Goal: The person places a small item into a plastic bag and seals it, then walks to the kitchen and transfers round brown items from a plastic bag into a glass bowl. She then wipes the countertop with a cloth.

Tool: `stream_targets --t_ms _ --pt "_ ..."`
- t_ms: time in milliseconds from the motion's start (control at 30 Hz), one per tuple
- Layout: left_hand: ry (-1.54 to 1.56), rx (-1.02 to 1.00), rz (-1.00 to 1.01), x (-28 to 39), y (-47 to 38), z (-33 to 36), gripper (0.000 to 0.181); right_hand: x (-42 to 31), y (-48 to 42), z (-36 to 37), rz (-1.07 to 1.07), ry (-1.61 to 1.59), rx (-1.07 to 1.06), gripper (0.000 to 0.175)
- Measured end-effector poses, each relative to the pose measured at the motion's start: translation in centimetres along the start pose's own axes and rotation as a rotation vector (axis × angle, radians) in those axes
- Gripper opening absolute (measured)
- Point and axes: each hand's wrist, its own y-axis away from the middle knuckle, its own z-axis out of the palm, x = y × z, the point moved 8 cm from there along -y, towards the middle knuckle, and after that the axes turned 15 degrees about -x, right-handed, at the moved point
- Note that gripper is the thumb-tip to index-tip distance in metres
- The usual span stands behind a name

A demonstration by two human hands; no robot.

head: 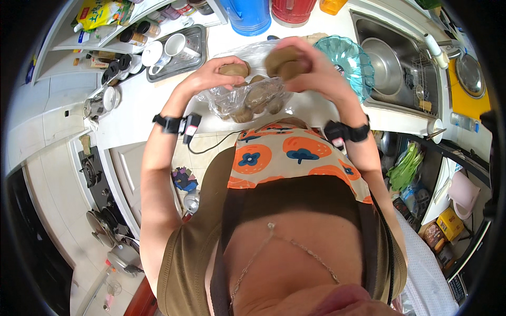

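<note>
Over a clear plastic bag (221, 103) on the white counter, my left hand (215, 75) grips a brown kiwifruit (234, 70). Several more brown fruits (259, 96) lie in the bag, seen partly through the film. My right hand (312, 71), blurred, holds brown kiwifruits (287, 63), apparently two, above the bag's right side. Just right of that hand stands a teal scalloped glass bowl (348, 59), partly hidden by the hand and wrist; a small dark label shows in it.
At the right, a metal basin (381, 65) sits in the steel sink (429, 87). A tray (199, 43) with white mugs (178, 45) is at the left. Blue (246, 15) and red (291, 12) containers stand at the back. Spice jars (148, 28) fill the shelf.
</note>
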Motion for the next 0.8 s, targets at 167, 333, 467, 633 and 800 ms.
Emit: stream_targets --t_ms 167,333,467,633,800 --pt "-0.176 -0.001 0.417 10.0 -2.4 3.4 0.041 -1.1 9.4 -9.3 0.007 0.251 0.644 0.061" --pt "-0.832 0.281 0.483 11.7 -17.0 8.2 0.040 4.4 10.9 -16.0 0.532 1.158 0.678 0.061" --pt "-1.179 0.300 0.103 7.0 -26.3 9.6 0.036 7.7 10.5 -19.5 0.870 1.481 0.616 0.059" --pt "-1.166 0.276 0.142 4.8 -29.1 9.6 0.038 8.2 9.8 -20.1 0.576 1.416 0.630 0.081" --pt "-0.924 0.397 0.313 7.1 -23.5 9.9 0.040 9.5 13.7 -20.7 0.317 0.925 0.725 0.100"
